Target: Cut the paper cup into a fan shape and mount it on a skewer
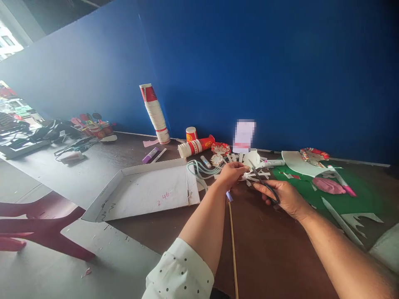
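Note:
My left hand [232, 174] is closed on a white paper cutout [252, 160] with several strips fanning out from it. In my right hand [282, 194] is a pair of dark-handled scissors [270, 189], its blades pointing up and left at the cutout. Whether the blades touch the paper I cannot tell. More cut strips lie around and under the hands. Just behind my left hand are cut-up paper cups [220, 148] with red and white petals. A thin wooden stick [233, 249] lies below the hands, with a purple cap [229, 196] at its far end.
A shallow white cardboard box lid [156, 189] lies on the brown table to the left. Behind stand a tall leaning stack of paper cups [155, 114] and a toppled stack [196, 146]. A green sheet [299, 197] with scraps and a pink marker [343, 181] lies right. A blue partition [264, 74] rises behind.

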Demonstrator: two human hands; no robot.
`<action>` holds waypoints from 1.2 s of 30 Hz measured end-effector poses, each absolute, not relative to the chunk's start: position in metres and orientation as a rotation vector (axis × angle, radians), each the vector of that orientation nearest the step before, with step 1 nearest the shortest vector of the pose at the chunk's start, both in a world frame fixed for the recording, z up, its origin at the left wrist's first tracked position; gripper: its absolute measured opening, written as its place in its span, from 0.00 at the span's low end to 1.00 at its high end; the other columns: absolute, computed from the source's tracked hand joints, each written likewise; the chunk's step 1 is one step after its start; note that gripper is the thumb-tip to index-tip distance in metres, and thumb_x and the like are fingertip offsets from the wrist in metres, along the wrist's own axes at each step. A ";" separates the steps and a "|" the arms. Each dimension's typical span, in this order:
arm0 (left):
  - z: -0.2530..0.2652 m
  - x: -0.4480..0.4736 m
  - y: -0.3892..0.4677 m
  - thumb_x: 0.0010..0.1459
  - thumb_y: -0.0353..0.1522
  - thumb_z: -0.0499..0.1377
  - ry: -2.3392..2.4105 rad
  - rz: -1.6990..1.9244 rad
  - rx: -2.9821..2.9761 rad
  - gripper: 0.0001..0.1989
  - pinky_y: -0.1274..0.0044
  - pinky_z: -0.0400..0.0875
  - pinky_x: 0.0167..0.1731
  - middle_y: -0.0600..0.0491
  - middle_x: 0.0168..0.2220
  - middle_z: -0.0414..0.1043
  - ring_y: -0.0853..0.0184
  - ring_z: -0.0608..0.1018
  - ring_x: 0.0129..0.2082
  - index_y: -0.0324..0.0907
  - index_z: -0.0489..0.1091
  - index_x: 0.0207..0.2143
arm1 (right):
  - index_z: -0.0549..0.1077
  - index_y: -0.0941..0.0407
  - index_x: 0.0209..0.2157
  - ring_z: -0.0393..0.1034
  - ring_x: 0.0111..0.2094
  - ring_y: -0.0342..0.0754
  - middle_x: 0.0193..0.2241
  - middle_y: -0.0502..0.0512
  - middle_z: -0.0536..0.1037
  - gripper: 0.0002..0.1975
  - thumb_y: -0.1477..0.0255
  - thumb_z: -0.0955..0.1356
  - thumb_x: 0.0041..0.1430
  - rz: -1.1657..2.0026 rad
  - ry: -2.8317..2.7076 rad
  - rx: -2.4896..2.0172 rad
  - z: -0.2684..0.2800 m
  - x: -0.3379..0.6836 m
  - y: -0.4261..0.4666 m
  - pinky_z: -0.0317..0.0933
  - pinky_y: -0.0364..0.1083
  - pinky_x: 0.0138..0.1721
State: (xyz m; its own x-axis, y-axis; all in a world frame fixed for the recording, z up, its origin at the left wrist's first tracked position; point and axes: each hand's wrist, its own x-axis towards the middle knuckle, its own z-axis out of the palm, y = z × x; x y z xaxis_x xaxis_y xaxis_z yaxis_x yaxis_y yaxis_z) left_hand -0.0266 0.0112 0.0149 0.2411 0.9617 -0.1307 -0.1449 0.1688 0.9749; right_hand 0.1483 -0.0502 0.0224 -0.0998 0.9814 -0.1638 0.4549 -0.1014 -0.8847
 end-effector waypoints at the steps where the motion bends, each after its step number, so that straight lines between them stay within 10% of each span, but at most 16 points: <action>1: 0.015 -0.026 0.011 0.47 0.38 0.67 0.970 1.011 1.055 0.14 0.83 0.51 0.18 0.60 0.19 0.62 0.77 0.63 0.18 0.39 0.68 0.28 | 0.80 0.56 0.35 0.67 0.19 0.42 0.19 0.49 0.73 0.26 0.47 0.71 0.48 1.150 -1.592 -1.594 0.023 0.148 -0.051 0.53 0.40 0.17; 9: 0.012 -0.021 0.010 0.48 0.35 0.69 0.851 0.991 0.881 0.13 0.82 0.63 0.27 0.50 0.31 0.74 0.76 0.71 0.26 0.37 0.69 0.29 | 0.81 0.57 0.35 0.67 0.20 0.43 0.19 0.50 0.73 0.28 0.46 0.72 0.45 1.098 -1.599 -1.581 0.029 0.143 -0.053 0.55 0.40 0.17; 36: 0.017 -0.038 0.013 0.53 0.31 0.65 0.892 0.780 1.168 0.08 0.83 0.63 0.25 0.54 0.26 0.72 0.78 0.68 0.23 0.36 0.71 0.25 | 0.81 0.59 0.38 0.60 0.22 0.42 0.18 0.47 0.66 0.25 0.52 0.74 0.47 1.287 -1.679 -1.577 0.027 0.165 -0.047 0.62 0.43 0.23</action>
